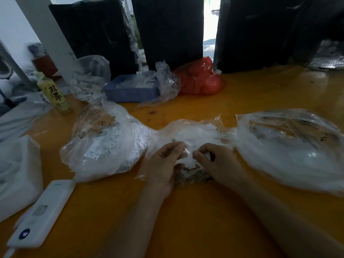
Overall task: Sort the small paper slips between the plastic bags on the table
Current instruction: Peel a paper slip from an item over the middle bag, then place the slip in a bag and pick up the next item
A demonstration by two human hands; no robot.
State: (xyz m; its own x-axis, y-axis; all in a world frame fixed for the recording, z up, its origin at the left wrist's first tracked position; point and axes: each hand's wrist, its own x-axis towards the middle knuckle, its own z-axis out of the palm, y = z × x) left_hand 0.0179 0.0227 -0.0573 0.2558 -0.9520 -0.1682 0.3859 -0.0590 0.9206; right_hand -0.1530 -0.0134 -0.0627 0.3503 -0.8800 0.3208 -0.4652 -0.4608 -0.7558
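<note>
Three clear plastic bags lie on the orange table (pixel 186 220). The left bag (pixel 104 142) holds several small white paper slips with printed size letters. The middle bag (pixel 193 133) is crumpled, with white slips inside it. The right bag (pixel 290 146) lies spread out, its contents blurred. My left hand (pixel 165 164) and my right hand (pixel 217 162) meet at the near edge of the middle bag, fingers curled, pinching a small white paper slip (pixel 188 161) between them. Printed plastic shows under the hands.
A white power bank (pixel 41 215) and a white box (pixel 16 174) sit at the near left. A drink bottle (pixel 54 94), a blue tray (pixel 130 88), more clear bags and a red bag (pixel 201 79) stand behind. Black bags line the back.
</note>
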